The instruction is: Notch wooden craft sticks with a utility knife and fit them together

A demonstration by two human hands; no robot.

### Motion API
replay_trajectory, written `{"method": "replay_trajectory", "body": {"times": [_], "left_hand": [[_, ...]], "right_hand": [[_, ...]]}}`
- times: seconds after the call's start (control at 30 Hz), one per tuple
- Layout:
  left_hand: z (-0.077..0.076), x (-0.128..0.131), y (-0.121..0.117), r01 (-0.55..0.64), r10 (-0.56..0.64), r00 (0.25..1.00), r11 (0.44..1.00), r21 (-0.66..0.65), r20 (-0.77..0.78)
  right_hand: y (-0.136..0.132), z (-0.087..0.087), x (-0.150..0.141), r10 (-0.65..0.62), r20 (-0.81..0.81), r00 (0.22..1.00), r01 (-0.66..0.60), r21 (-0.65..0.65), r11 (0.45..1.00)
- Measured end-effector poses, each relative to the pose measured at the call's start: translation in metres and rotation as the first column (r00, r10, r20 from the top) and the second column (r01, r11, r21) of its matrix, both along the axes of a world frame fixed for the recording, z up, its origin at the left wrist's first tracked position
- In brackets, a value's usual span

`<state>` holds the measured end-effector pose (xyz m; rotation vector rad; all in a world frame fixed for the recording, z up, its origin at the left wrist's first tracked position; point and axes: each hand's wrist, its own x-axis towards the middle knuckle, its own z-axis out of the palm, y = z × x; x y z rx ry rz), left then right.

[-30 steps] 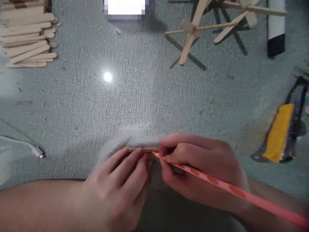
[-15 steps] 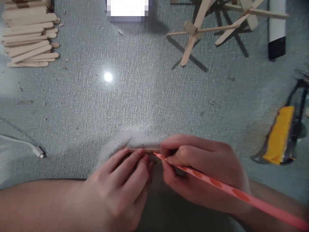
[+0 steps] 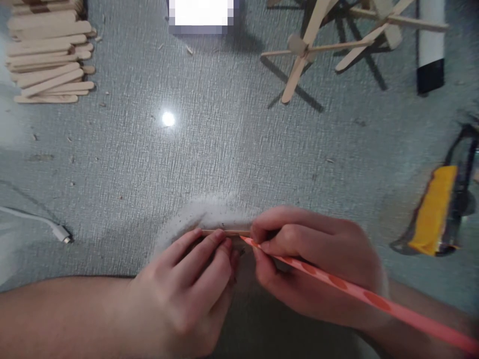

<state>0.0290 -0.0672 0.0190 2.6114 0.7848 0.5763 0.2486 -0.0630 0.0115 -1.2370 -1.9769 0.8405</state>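
Observation:
My left hand (image 3: 187, 289) presses its fingertips down on a thin wooden stick (image 3: 228, 233) lying on the grey textured surface near the bottom middle. My right hand (image 3: 314, 259) is closed around a pink pencil with red dots (image 3: 352, 294), its tip touching the stick between the two hands. Most of the stick is hidden under my fingers. A pale scuffed patch (image 3: 209, 212) lies just beyond the stick.
A pile of craft sticks (image 3: 47, 55) lies at the top left. A stick-built frame (image 3: 337, 35) stands at the top right beside a white and black tube (image 3: 430, 50). A yellow-handled tool (image 3: 437, 209) lies at the right, a white cable plug (image 3: 60, 233) at the left.

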Motion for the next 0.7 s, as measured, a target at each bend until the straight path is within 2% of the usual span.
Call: {"method": "replay_trajectory", "body": {"times": [0.7], "left_hand": [[-0.0006, 0.0011, -0.0002, -0.017, 0.018, 0.999, 1.000, -0.024, 0.031]], "right_hand": [[0.0011, 0.0025, -0.0051, 0.032, -0.021, 0.999, -0.033, -0.031, 0.999]]}}
